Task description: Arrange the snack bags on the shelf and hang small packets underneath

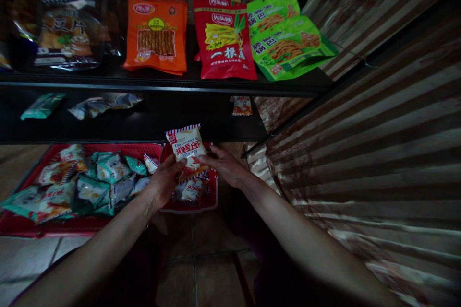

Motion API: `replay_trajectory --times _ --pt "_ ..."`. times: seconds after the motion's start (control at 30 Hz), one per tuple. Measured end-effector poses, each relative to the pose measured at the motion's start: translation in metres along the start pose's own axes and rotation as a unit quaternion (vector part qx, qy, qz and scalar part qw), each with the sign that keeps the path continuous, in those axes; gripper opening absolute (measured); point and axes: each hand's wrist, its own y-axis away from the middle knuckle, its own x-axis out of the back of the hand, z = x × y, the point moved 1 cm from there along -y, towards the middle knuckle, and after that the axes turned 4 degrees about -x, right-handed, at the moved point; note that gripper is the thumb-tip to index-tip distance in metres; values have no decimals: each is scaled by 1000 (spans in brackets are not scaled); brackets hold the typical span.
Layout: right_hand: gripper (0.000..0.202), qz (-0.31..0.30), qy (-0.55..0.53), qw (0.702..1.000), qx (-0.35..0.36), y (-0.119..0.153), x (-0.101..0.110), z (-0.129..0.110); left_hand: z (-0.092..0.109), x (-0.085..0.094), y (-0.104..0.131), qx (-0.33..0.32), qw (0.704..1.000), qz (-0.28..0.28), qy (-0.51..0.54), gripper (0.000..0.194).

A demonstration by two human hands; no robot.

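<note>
Between my two hands is a small snack bag (187,147), white and orange with red lettering and a striped top edge. My left hand (164,180) grips its lower left side, the thumb across the front. On its right side my right hand (225,165) is closed, fingers against the edge. Below the bag sits a small red basket (212,197) with similar snack bags (192,191) in it, partly hidden by my hands. Just ahead of my hands runs the front edge of a dark lower shelf (180,120).
A larger red basket (39,231) full of green and white bags stands at the left. Several bags, one orange-white (242,105), lie on the lower shelf. The upper shelf (162,80) bears orange (156,33), red (225,43) and green packets (288,48). A striped curtain (378,144) hangs right.
</note>
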Motion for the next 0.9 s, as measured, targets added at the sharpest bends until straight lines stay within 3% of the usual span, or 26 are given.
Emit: replay_trajectory --times 0.23,0.57,0.9 --pt "29 93 -70 991 63 -4 3 -22 3 -11 12 31 999 -11 -19 47" --pt "15 161 -64 984 36 0 11 -28 0 -3 13 34 997 -15 -72 52" --pt "7 238 -53 969 36 -2 14 -32 4 -4 15 -9 993 3 -121 49"
